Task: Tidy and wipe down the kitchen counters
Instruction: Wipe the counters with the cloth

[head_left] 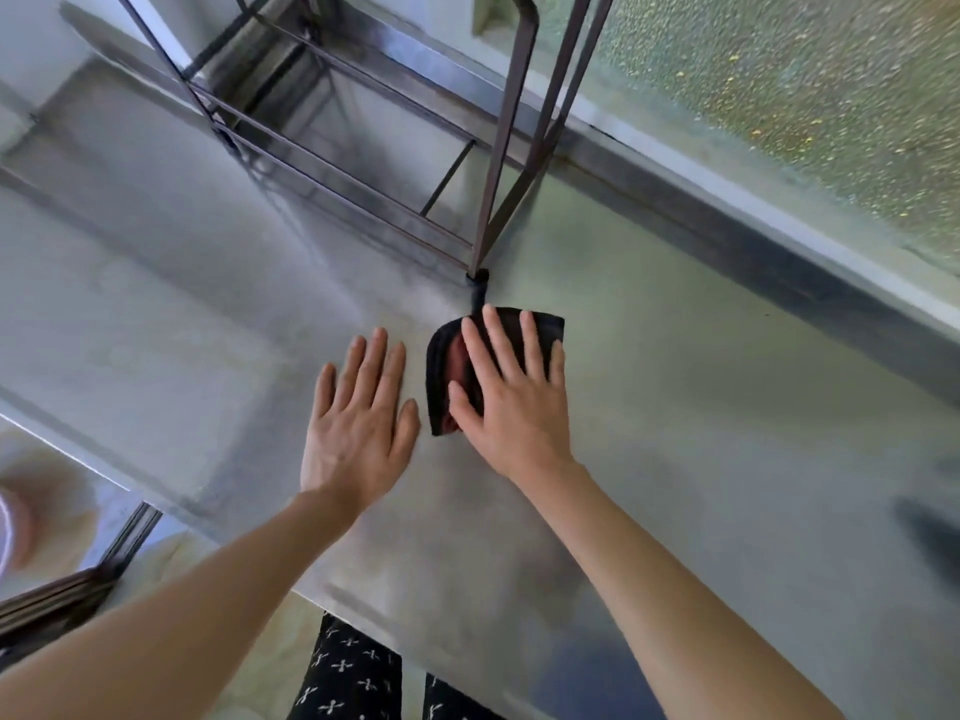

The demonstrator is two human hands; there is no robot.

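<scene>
Cloth [440, 376] half hidden under right hand [511, 402], fingers spread; left hand [358, 423] likewise spread.

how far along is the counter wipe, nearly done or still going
Done: this stretch of counter holds only the rack, so tidying looks finished here. In hand: the right hand presses the cloth flat beside the rack's foot; the left hand rests flat on the counter. Left: probably under the rack and the counter's far side; no wiped streaks show.
</scene>
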